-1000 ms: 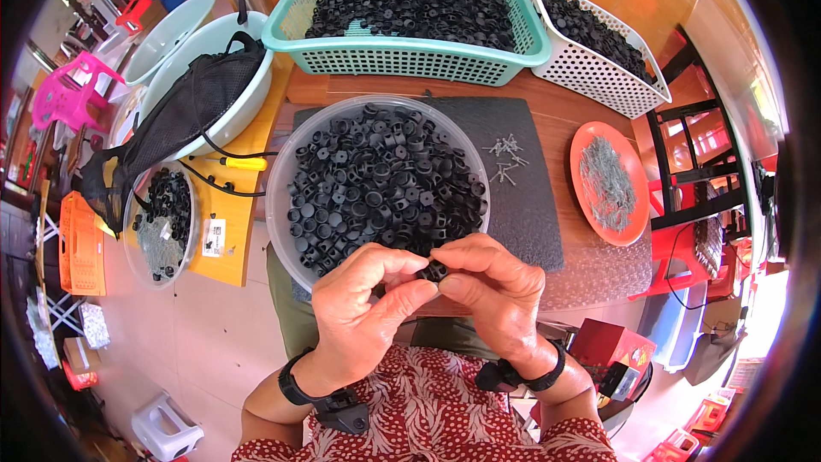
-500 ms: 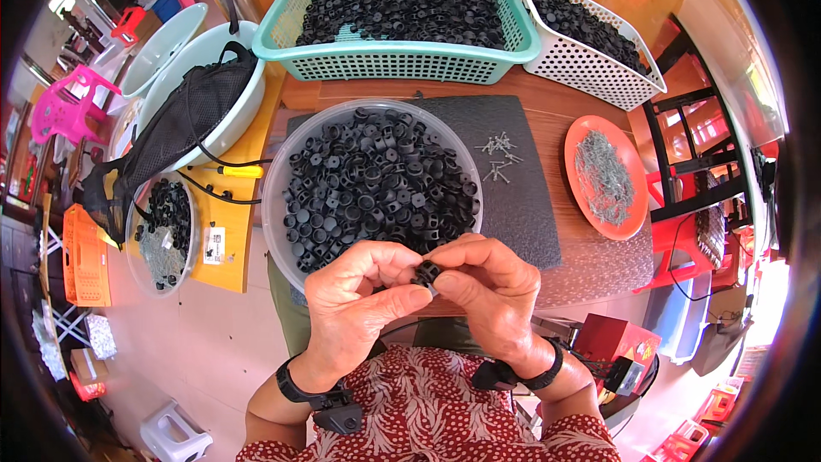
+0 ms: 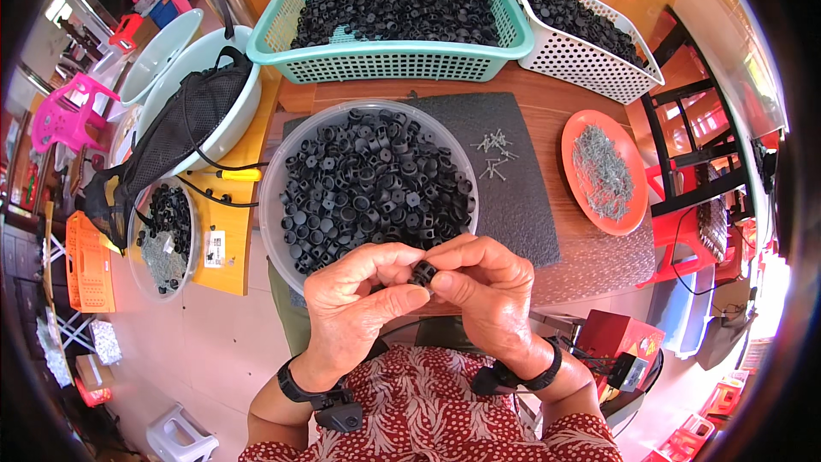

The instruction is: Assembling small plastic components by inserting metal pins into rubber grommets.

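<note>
Between my fingertips is a small black plastic fitting (image 3: 422, 272), round with openings in its side. My left hand (image 3: 363, 301) pinches it with thumb and fingers; my right hand (image 3: 489, 295) grips it from the other side. Both hands are above the near rim of a round clear tub (image 3: 272, 231), which is heaped with similar black plastic parts (image 3: 376, 175). To the right of the tub, several loose screws (image 3: 493, 154) lie on a dark grey foam mat (image 3: 526, 205).
An orange-red plate (image 3: 637, 197) of screws stands at the right. At the back are a green basket (image 3: 393, 67) and a white basket (image 3: 590, 73), both full of black parts. On the left are a pale basin (image 3: 244, 107) with a black mesh bag, and a yellow-handled screwdriver (image 3: 239, 174).
The black plastic fitting has turned slightly between my fingertips. Both hands stay in nearly the same place, and the whole view has shifted a little.
</note>
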`<state>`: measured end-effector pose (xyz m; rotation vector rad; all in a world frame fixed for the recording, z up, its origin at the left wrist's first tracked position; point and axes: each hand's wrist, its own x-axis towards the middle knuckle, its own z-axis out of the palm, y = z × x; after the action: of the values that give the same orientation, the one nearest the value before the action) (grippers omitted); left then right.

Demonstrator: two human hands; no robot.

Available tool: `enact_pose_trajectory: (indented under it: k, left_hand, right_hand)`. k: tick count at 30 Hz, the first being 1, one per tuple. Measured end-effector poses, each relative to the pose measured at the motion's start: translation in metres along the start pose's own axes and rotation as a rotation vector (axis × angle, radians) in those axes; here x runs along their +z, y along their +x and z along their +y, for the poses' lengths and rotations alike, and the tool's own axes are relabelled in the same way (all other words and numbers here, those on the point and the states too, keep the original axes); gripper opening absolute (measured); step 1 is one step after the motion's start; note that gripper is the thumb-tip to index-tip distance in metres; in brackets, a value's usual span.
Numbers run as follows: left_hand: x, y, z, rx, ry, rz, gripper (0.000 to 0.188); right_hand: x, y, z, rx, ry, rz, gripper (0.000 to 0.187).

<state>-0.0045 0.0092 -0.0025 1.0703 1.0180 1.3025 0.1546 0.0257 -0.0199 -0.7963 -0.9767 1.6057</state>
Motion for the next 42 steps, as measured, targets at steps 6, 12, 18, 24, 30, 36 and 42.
enact_pose_trajectory:
  k: [6,12,18,24,30,36,42]
  left_hand:
    - [0.000,0.000,0.001,-0.002,0.057,0.007,0.033]
    - [0.001,0.001,0.002,-0.069,-0.004,0.067,0.037]
    - [0.003,0.001,0.004,-0.121,-0.025,0.056,0.038]
    - [-0.004,0.003,0.001,-0.072,-0.023,-0.047,0.033]
    - [-0.002,0.006,-0.001,-0.089,-0.099,-0.058,0.031]
    - [-0.005,0.012,-0.009,-0.164,-0.187,-0.048,0.033]
    - [-0.002,0.013,-0.009,-0.176,-0.275,-0.030,0.033]
  right_hand:
    - [0.005,0.001,0.001,-0.047,-0.028,0.042,0.017]
    - [0.003,0.001,-0.001,-0.050,-0.026,0.008,0.017]
    - [0.004,0.003,0.001,-0.095,-0.038,0.004,0.017]
    - [0.003,0.003,0.002,-0.110,-0.058,0.001,0.018]
    - [0.002,0.003,0.003,-0.140,-0.076,-0.004,0.021]
    - [-0.001,0.007,0.000,-0.130,-0.053,-0.037,0.021]
    - [0.001,0.007,0.000,-0.110,-0.002,-0.014,0.020]
